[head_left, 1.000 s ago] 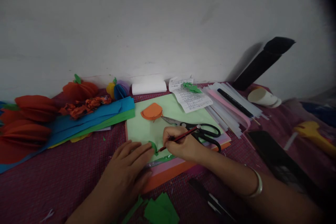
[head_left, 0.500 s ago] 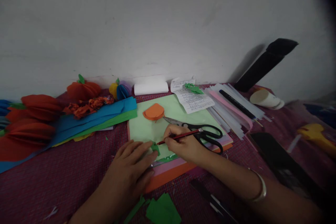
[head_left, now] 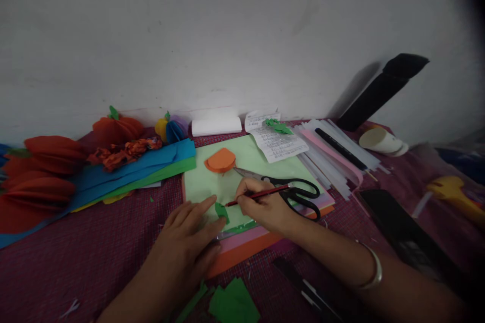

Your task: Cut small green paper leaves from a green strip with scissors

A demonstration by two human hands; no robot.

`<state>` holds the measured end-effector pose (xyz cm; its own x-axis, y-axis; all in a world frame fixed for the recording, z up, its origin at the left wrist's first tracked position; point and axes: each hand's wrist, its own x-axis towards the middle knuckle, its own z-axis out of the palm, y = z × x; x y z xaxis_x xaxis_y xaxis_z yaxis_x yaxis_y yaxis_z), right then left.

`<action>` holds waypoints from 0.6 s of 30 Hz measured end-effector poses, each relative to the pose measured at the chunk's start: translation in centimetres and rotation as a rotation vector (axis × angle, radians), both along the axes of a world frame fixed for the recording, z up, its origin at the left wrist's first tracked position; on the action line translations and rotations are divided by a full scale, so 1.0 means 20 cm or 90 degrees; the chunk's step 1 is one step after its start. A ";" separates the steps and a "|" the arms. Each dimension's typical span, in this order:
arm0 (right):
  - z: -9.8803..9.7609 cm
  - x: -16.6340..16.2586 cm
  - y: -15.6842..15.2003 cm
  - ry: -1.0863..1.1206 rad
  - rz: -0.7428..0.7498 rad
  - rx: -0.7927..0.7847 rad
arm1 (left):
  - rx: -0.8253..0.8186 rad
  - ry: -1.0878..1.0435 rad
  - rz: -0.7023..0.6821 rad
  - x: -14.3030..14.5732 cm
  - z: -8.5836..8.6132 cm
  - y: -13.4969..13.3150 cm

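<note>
On the pale green sheet [head_left: 200,181], toward its near edge, lies a small cut piece of green paper [head_left: 222,212], between the two hands. The right hand [head_left: 265,207] has its fingers closed round a dark red pencil [head_left: 271,192], the tip pointing left and ending at or just beside the green piece's right edge. To the left, the left hand [head_left: 185,242] is spread palm down, index finger stretched out and apart from the thumb, grasping nothing that shows; its thumb reaches the piece's near end, though in this dim light I can't be sure whether it presses on it.

Just beyond the right hand, scissors [head_left: 280,181] with black handles lie across the sheet, their tips by a rounded orange paper piece [head_left: 220,160]. At the sheet's far right corner rests a handwritten note [head_left: 284,149] with green cutouts [head_left: 279,126] on top. A black marker [head_left: 341,149] lies farther right, near a white cup [head_left: 379,140] on its side. At far left are blue sheets [head_left: 132,171], with folded red-orange paper shapes [head_left: 117,130] behind. More green paper pieces [head_left: 237,303] lie at the near edge.
</note>
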<state>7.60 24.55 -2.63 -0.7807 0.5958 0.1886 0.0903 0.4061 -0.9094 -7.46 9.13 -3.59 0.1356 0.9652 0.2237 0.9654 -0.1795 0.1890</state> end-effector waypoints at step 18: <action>0.00 0.00 0.00 -0.043 0.008 0.030 | 0.032 0.026 -0.033 0.01 0.01 0.00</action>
